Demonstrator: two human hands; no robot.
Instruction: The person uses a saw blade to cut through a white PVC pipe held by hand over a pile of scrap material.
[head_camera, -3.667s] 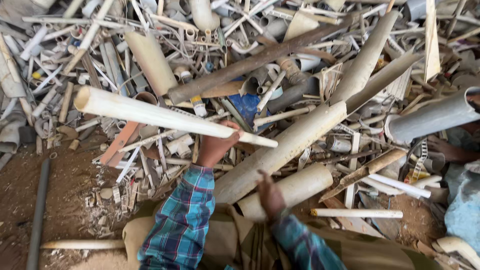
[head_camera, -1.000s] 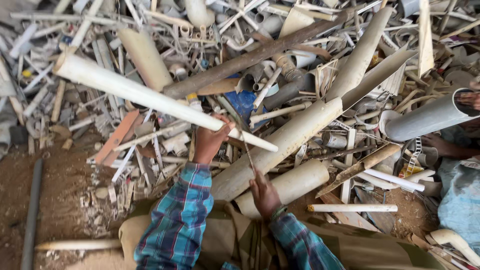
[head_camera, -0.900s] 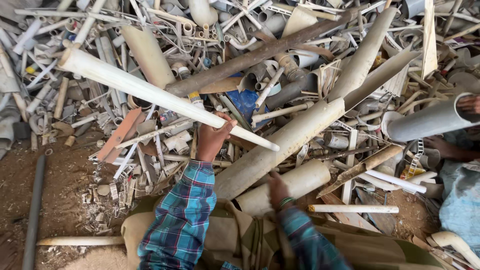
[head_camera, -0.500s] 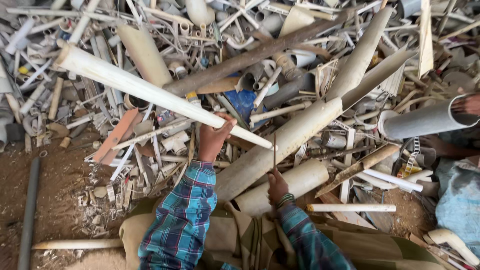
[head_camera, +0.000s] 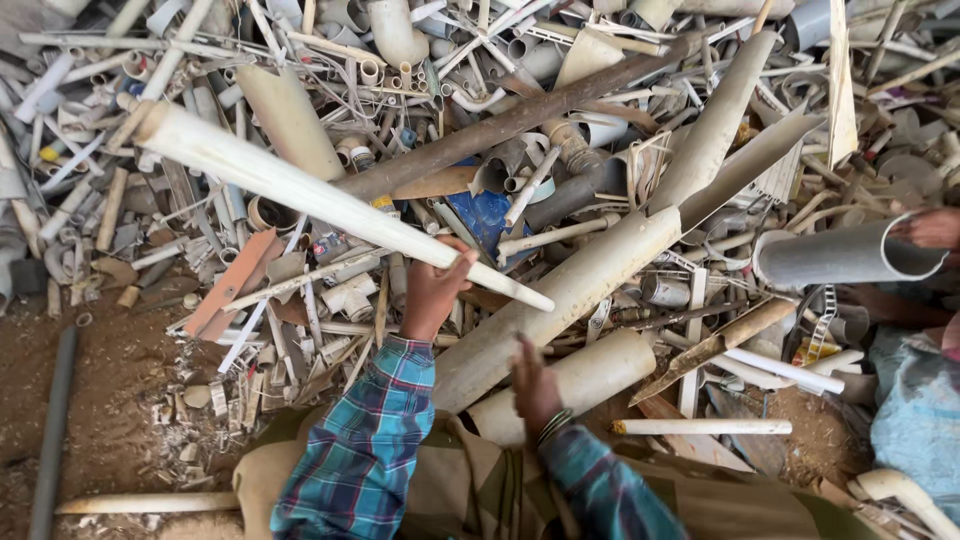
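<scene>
Nearest to me, my right hand (head_camera: 533, 385) sits at about 6 o'clock, fingers spread and empty, resting against or just over the short thick pipe section (head_camera: 575, 385); I cannot tell whether it touches. My left hand (head_camera: 437, 290) is a little farther out, at roughly 9 o'clock from the right hand, closed around the long white pipe (head_camera: 320, 200). I grip that pipe close to its narrow near end; the rest of it rises toward 10 o'clock, its wide far end held above the heap.

Handling notes, as a judgement:
1. The grip lies near one end, so most of the length overhangs. I keep the wrist firm and expect the far end to sag or swing.
2. A second grip farther up the pipe, from the free right hand, would steady it.
3. I keep the swing path away from the big cream pipe (head_camera: 570, 300) lying just beyond my hands, running toward 2 o'clock.
4. The scrap pile (head_camera: 560, 100) beyond it is loose: short offcuts, bends, a dark brown pipe (head_camera: 520, 120). A dragged end could snag there.

At 3 o'clock, well apart, another person's hand (head_camera: 930, 228) holds the rim of a grey pipe (head_camera: 840, 258). I keep my pipe's ends away from that side.
</scene>
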